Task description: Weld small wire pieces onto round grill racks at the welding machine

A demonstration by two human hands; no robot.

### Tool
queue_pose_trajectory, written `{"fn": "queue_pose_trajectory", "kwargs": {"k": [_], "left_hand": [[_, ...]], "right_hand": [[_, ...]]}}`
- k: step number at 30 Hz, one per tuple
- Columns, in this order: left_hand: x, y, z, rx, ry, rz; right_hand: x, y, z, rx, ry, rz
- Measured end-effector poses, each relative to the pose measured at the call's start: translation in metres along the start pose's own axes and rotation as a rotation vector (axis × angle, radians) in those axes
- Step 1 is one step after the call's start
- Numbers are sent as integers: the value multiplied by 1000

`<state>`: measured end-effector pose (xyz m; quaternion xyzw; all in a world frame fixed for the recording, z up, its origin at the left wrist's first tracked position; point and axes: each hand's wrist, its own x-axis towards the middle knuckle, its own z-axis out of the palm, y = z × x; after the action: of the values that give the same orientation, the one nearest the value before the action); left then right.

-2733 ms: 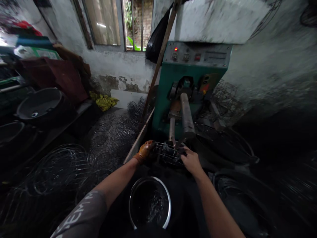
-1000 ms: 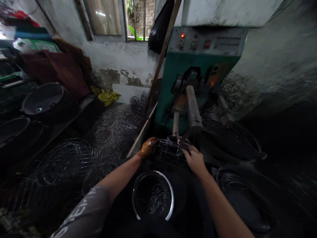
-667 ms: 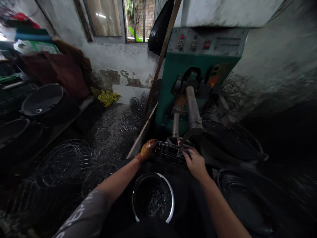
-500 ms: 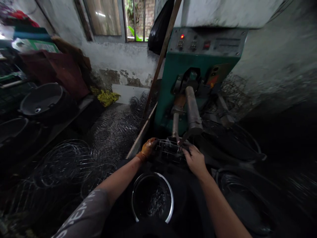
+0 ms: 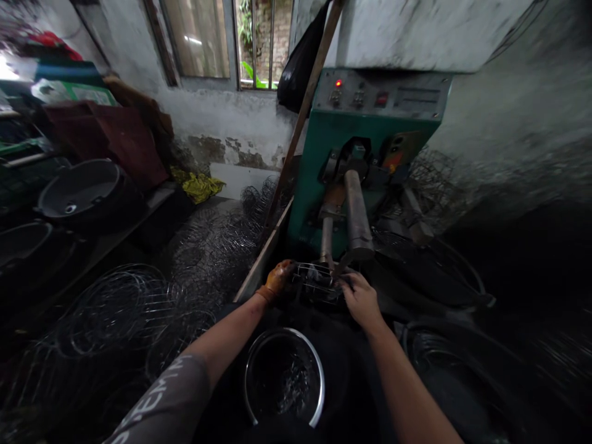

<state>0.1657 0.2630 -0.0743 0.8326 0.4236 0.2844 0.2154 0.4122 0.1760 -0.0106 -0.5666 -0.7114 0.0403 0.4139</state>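
Observation:
A small wire grille [image 5: 318, 282] sits under the metal arm [image 5: 357, 214] of a green machine [image 5: 324, 166]. My left hand [image 5: 279, 278], in an orange glove, is closed on the grille's left edge. My bare right hand [image 5: 359, 298] grips its right edge with fingers curled over the wires. The tip of the arm stands just above the grille's far side. A red lamp [image 5: 338, 83] glows on the machine's control panel.
A steel bowl [image 5: 252, 376] with small metal bits lies below my hands. Piles of round wire guards [image 5: 115, 308] cover the floor at left. Dark tubs [image 5: 78, 191] stand at far left. A wooden pole [image 5: 300, 123] leans by the machine. More wire rings [image 5: 444, 271] lie at right.
Both hands stay on the wire grille at the machine, shifting it only slightly. The view has tilted a little; the red lamp flickered off and on again.

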Motion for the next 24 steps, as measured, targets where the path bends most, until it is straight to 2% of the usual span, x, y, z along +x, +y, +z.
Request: {"fn": "queue_pose_trajectory", "kwargs": {"k": [3,6,10,12,15,17,20,24], "left_hand": [[-1,-4,-3,-27,-24,33],[-13,1,-22,-4,27,141],[-28,32,-52,85,285,244],[-24,54,-56,177,274,298],[-5,79,-44,320,127,306],[7,84,-33,382,47,262],[14,78,-24,385,-14,193],[3,59,-24,244,34,81]], "right_hand": [[-12,9,-9,-8,63,64],[-35,32,-23,-35,170,263],[-53,59,-31,145,108,609],[-49,63,-27,224,81,657],[-40,60,-22,191,93,624],[-38,54,-25,132,105,595],[-43,43,-33,38,86,478],[-39,23,-36,-91,30,233]]}}
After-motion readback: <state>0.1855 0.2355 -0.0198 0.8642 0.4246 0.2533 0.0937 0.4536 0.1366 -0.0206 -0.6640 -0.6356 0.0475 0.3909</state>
